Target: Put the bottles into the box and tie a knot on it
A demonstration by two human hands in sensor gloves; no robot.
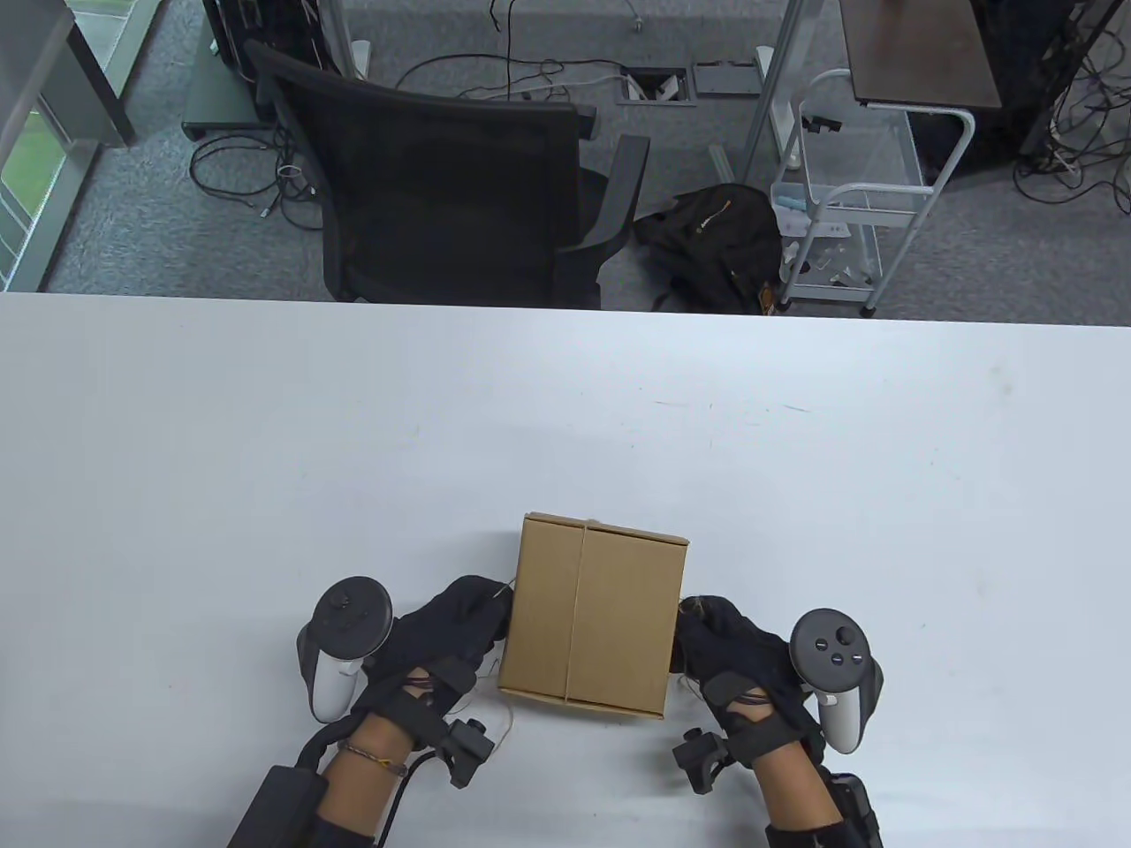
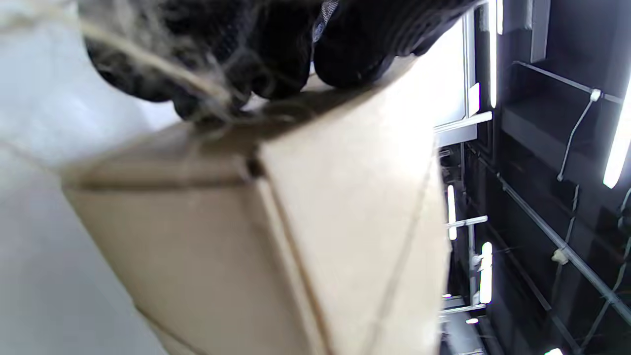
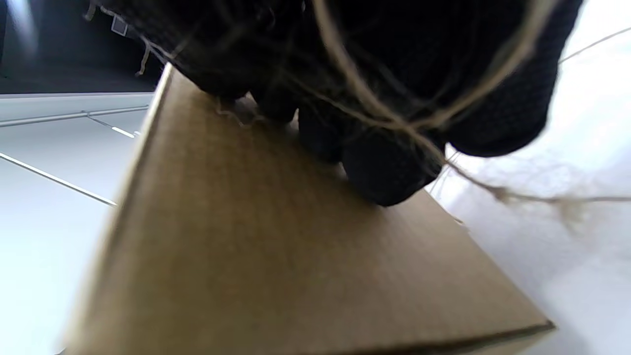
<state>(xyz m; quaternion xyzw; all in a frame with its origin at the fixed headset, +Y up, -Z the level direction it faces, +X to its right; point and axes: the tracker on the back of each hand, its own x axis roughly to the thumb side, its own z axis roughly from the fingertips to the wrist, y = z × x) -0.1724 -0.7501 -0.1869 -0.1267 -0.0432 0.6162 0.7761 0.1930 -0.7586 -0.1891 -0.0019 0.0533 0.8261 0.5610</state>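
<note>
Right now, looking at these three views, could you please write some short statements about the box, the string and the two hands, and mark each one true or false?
1. The cardboard box is closed. True.
2. A bottle stands on the table beside the box. False: no bottle is in view.
3. The left hand is at the box's left side and the right hand at its right side. True.
4. The string is bright red. False: it is a thin pale tan twine.
5. Twine crosses the right hand's gloved fingers in the right wrist view. True.
6. The box sits at the table's far edge. False: it lies near the front edge, between the hands.
</note>
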